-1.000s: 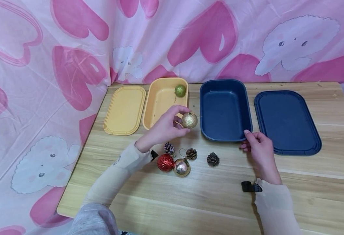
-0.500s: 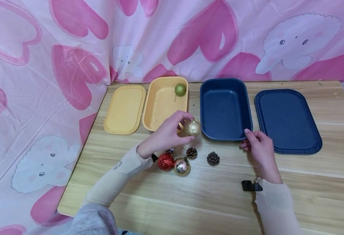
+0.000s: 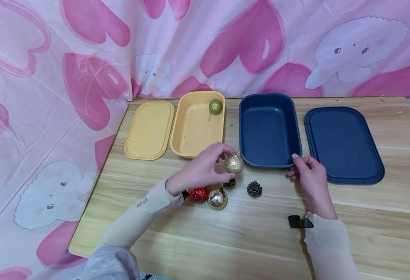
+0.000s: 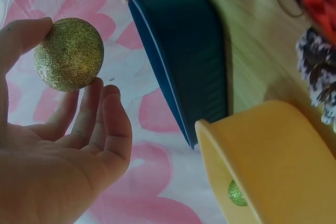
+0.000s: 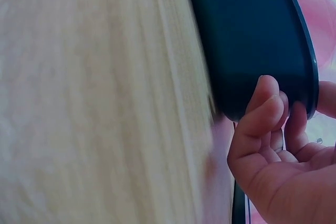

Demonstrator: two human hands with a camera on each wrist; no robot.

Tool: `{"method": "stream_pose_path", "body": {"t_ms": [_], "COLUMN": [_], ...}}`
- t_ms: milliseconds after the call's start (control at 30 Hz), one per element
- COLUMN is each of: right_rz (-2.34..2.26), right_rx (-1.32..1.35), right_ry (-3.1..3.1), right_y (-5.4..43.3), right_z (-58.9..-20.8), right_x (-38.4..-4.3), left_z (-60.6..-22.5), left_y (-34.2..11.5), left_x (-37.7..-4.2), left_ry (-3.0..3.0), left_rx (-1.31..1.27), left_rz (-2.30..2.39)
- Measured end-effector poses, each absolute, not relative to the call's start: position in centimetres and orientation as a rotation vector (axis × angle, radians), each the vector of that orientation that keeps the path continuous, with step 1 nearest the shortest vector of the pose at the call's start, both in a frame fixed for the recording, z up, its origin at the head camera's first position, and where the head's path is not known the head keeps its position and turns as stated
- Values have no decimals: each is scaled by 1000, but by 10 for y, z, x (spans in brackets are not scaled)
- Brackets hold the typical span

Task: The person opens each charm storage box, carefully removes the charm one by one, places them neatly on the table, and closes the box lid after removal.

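A gold glitter bauble [image 3: 234,163] is pinched between the thumb and fingertips of my left hand [image 3: 206,165], held in the air near the front left corner of the blue box [image 3: 269,161]. The left wrist view shows the bauble [image 4: 70,54] clear of both boxes. My right hand [image 3: 309,171] grips the blue box's front right corner, thumb over the rim and fingers against the outer wall, as the right wrist view confirms. In the yellow box [image 3: 180,144] lies a green glitter bauble [image 3: 215,106]. Below my left hand are a red bauble [image 3: 198,195] and a shiny gold bauble [image 3: 217,199].
A brown pine cone [image 3: 254,189] lies in front of the blue box; another pine cone [image 3: 229,184] is partly covered by my left hand. A frosted pine cone [image 4: 319,72] shows in the left wrist view. The yellow lid [image 3: 149,130] and blue lid [image 3: 344,144] flank the boxes.
My left hand has moved toward me and slightly right with the gold glitter bauble, covering the frosted pine cone in the head view. My right hand has stayed on the blue box's corner.
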State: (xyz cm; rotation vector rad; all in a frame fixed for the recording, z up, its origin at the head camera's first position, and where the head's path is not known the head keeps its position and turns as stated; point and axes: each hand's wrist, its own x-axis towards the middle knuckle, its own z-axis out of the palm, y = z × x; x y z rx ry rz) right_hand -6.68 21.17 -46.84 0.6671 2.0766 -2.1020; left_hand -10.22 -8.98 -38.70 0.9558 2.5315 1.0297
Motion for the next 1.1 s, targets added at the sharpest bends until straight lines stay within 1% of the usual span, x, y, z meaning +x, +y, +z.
{"method": "stream_pose_path", "body": {"t_ms": [233, 467, 667, 1100], "right_rz": [-2064, -2087, -2041, -2103], "right_rx": [646, 668, 655, 656], "right_ry": [2120, 2078, 2111, 2046], "right_y": [213, 213, 214, 215], "right_z": [-469, -469, -469, -470], "right_x": [-67, -68, -68, -69], "left_z": [-393, -394, -397, -408], "left_y": [-88, -87, -86, -81], "left_x": [-98, -93, -89, -79], "left_ry": [2545, 2528, 2524, 2503], "left_rx": [1033, 1015, 1067, 1138], "left_rz": [964, 917, 897, 783]}}
